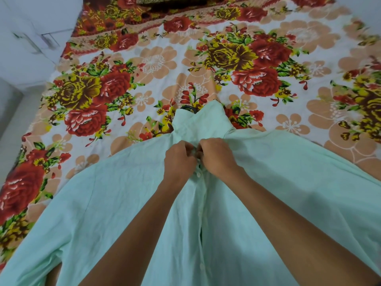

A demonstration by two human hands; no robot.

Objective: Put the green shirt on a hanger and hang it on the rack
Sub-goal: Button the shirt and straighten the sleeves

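1. No brand, label or writing can be read on the green shirt [123,203] or on the bedsheet [237,58].
2. The green shirt lies spread flat, front up, on the bed, with its collar [198,118] pointing away from the person and its hem running off the near edge of the view.
3. A small dark curve, seemingly the hanger hook [190,109], peeks out at the collar opening.
4. The left hand [178,159] and right hand [216,156] meet just below the collar; each grip is pressed together, pinching the shirt's button placket [201,203] at the top.
5. A white button [198,174] sits just beneath the hands.
6. The shirt's shoulders slope out toward both sides; the far half of the flowered bedsheet lies uncovered.
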